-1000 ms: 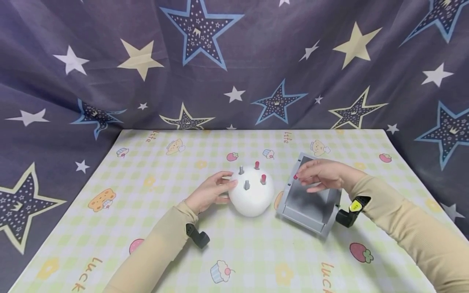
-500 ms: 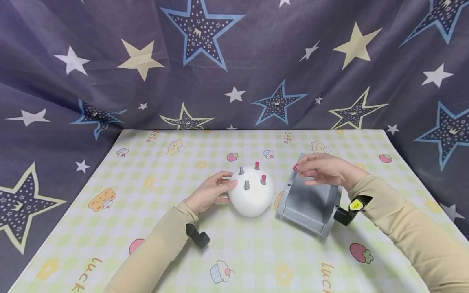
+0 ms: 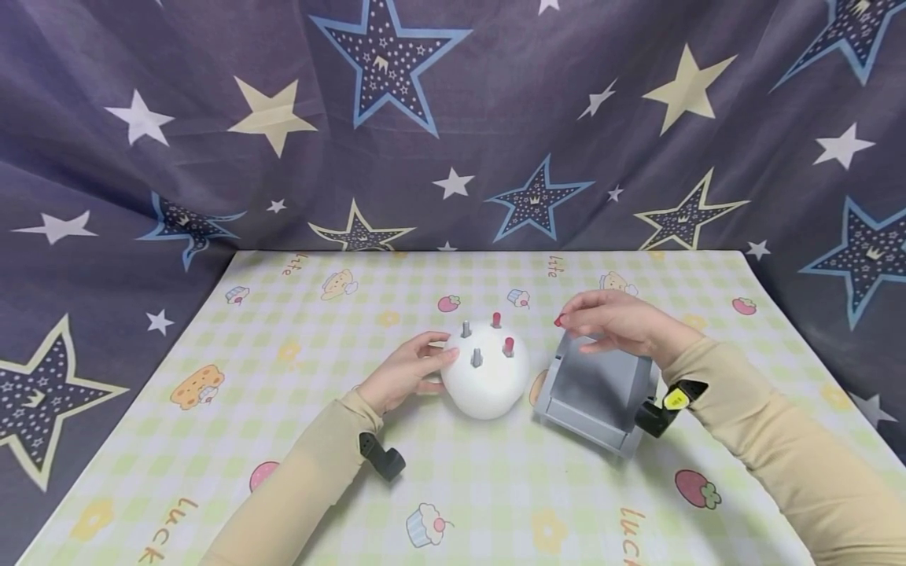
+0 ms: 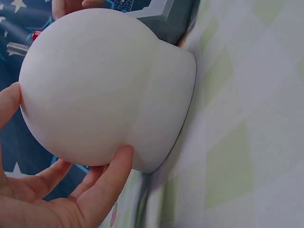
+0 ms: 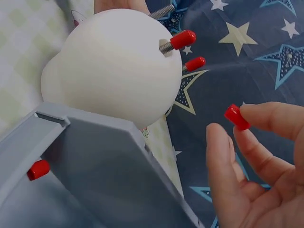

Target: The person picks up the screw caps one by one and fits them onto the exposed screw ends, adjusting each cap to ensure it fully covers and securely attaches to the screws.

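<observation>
A white ball-shaped holder [image 3: 485, 389] with a flat base stands on the table, screws sticking out of its top. Two screws are bare metal, such as the near screw [image 3: 477, 358]; two others wear red caps [image 5: 183, 40]. My left hand [image 3: 406, 371] holds the ball's left side with spread fingertips, also seen from below in the left wrist view. Over the far end of a grey box [image 3: 583, 424], my right hand [image 3: 623, 321] pinches a loose red cap [image 5: 236, 117] between its fingertips, apart from the ball. Another red cap [image 5: 39, 169] lies inside the box.
The grey box stands tilted just right of the ball, with a small gap between them in the head view. A checked, printed cloth [image 3: 340, 487] covers the table. Behind it hangs a dark star-patterned curtain [image 3: 495, 102].
My right hand has lifted the red cap out of the grey box and moved it up, away and slightly left toward the ball. My left hand and the ball have stayed put.
</observation>
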### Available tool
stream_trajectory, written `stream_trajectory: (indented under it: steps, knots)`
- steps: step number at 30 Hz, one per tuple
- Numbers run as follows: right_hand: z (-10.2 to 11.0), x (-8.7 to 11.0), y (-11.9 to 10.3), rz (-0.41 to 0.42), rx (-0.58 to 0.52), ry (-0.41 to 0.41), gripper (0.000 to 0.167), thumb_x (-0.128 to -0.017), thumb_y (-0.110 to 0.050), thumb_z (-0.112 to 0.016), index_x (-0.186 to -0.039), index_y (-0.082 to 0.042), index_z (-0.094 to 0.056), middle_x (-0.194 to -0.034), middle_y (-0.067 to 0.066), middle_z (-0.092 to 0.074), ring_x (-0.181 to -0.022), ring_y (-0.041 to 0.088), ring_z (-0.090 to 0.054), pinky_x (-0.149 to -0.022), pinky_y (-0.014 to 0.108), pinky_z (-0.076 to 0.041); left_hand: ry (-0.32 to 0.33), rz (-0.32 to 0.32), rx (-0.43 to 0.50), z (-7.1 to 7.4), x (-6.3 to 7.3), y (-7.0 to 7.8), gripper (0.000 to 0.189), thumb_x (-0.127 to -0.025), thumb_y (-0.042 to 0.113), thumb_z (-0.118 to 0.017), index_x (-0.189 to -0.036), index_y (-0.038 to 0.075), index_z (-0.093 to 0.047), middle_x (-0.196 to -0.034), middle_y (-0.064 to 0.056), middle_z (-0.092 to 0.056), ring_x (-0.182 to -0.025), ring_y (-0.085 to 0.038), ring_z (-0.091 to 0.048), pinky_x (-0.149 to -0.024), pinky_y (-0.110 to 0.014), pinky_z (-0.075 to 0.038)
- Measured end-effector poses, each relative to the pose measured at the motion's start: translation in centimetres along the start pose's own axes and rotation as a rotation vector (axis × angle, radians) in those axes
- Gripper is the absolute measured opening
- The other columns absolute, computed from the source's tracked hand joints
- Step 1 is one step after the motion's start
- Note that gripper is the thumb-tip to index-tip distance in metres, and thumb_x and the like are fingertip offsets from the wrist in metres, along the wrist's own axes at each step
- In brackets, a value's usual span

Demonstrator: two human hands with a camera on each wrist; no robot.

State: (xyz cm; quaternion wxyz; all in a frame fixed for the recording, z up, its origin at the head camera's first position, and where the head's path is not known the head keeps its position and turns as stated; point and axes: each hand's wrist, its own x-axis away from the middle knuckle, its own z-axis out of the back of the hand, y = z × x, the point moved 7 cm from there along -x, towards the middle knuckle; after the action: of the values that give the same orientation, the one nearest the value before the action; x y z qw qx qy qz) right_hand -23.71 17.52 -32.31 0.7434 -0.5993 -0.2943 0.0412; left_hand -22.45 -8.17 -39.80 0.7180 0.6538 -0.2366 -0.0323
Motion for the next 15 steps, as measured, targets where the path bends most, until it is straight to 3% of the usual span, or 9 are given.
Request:
stream_trajectory:
  steps: [4,15]
  knots:
    - [-0.4,-0.2,-0.6,0.06,0.031,0.007,0.009,-0.091,-0.01,-0.056,-0.087,-0.017,-0.06,-0.095,-0.005,-0.061,-0.087,0.012,-0.057,-0.076,0.027,-0.057,-0.001,-0.002,-0.002,0.0,-0.1,-0.1,0.05,-0.096,0.016,-0.054,-0.14,0.001,-0.036,-0.131,-0.026,-0.042,-0.116,-0.038,-0.052,-0.09,-0.046,-0.055]
    - [-1.2,-0.8,-2.3,0.132,0.048,0.087,0.005,-0.09,-0.007,-0.057,-0.092,-0.011,-0.059,-0.095,-0.004,-0.061,-0.089,0.014,-0.056,-0.078,0.032,-0.058,0.002,-0.001,0.0,0.0,-0.1,-0.1,0.049,-0.096,0.015,-0.054,-0.139,0.0,-0.037,-0.131,-0.026,-0.042,-0.117,-0.039,-0.052,-0.089,-0.046,-0.055]
